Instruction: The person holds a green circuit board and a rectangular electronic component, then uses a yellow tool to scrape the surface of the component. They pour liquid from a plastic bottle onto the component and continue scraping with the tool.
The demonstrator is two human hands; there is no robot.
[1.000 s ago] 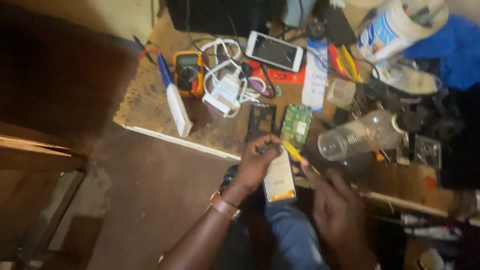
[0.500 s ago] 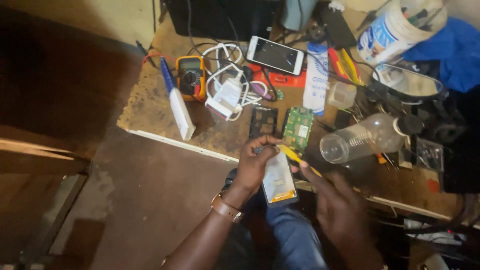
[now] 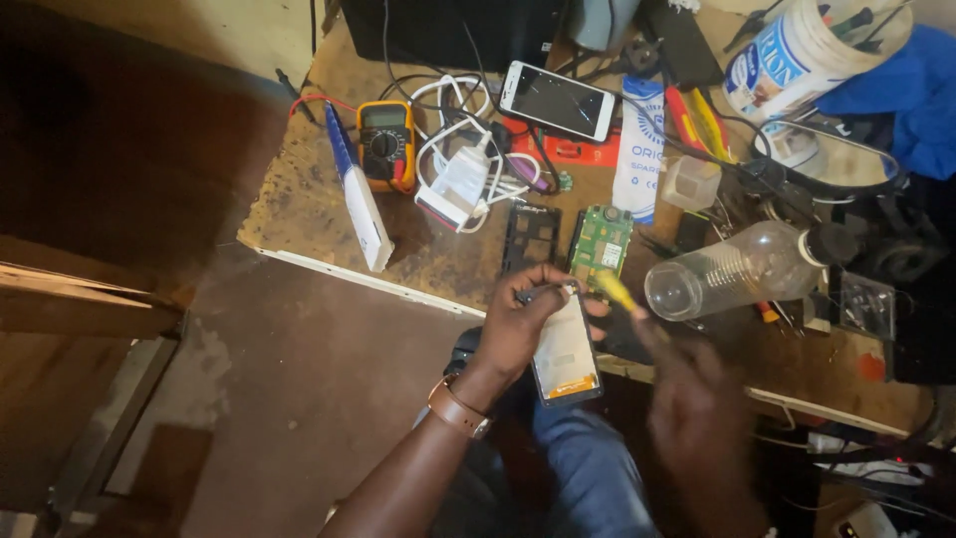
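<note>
My left hand point(image 3: 518, 324) grips a small phone part point(image 3: 565, 349), a pale screen panel with an orange lower edge, held over my lap at the workbench's front edge. My right hand point(image 3: 697, 399) is blurred just to its right and holds a thin yellow-handled tool point(image 3: 615, 291) whose tip points at the top of the panel. A green circuit board point(image 3: 601, 239) and a black phone frame point(image 3: 530, 237) lie on the bench just above my hands.
On the worn wooden bench point(image 3: 299, 214) lie a yellow multimeter point(image 3: 384, 144), a white charger with coiled cables point(image 3: 456, 184), a white smartphone point(image 3: 556, 100), a blue-white stick point(image 3: 358, 204), a clear plastic bottle point(image 3: 742, 269) on its side and a white bucket point(image 3: 802, 50).
The view has shifted slightly. My right hand has moved and is now blurred; the yellow tool stays at the panel's top. My left hand keeps its grip.
</note>
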